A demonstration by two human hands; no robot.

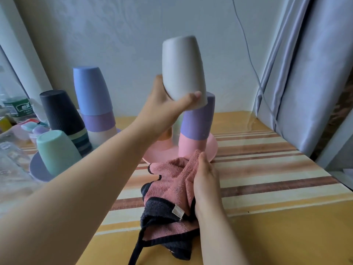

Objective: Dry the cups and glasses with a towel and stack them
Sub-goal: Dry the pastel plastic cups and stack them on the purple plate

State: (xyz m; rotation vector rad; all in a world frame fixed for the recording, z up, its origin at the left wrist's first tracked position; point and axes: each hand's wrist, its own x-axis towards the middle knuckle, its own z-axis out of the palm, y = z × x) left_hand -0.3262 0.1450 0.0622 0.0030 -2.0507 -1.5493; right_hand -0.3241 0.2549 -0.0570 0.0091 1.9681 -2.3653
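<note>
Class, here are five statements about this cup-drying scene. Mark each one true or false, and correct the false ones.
1. The left hand holds a grey cup upside down in the air. True.
2. The right hand rests on a green towel. False: the towel is pink with dark edging.
3. A purple cup sits over a pink cup on the pink plate. True.
4. The teal cup stands on top of the blue cup. False: it stands alone on a purple plate, lower and nearer than the blue-topped stack.
5. The tablecloth is plain white. False: it is yellow with brown and cream stripes.
</note>
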